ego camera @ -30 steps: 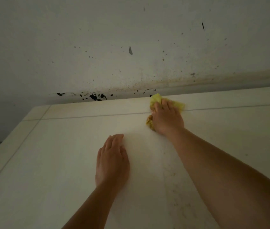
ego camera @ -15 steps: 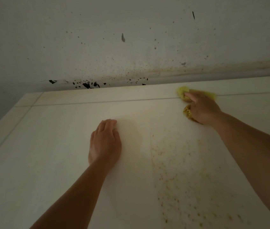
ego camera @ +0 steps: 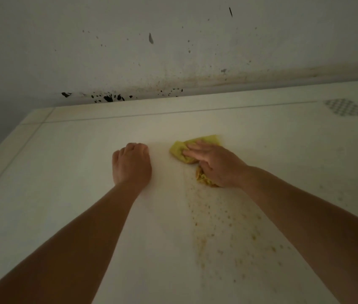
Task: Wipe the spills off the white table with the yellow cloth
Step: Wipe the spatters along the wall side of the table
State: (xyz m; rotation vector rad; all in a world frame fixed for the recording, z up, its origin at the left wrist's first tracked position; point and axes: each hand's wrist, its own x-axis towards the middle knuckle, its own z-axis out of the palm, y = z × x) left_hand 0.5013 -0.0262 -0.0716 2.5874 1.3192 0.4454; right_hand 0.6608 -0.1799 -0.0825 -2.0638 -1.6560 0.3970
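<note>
My right hand (ego camera: 216,165) presses the crumpled yellow cloth (ego camera: 181,151) flat against the white table (ego camera: 64,183), fingers spread over it; part of the cloth bunches under the palm. A trail of yellowish-brown spill specks (ego camera: 222,224) runs from the cloth toward me between my forearms. My left hand (ego camera: 132,165) rests on the table just left of the cloth, fingers curled under, holding nothing.
A stained white wall (ego camera: 173,51) with black marks rises right behind the table's far edge. The table's left edge (ego camera: 0,159) runs diagonally at the left. Two grey patterned patches (ego camera: 344,107) lie on the far right of the tabletop.
My right hand has dragged the cloth from the far right part of the table back toward me and leftward, close to my left hand. The left hand's fingers have curled in.
</note>
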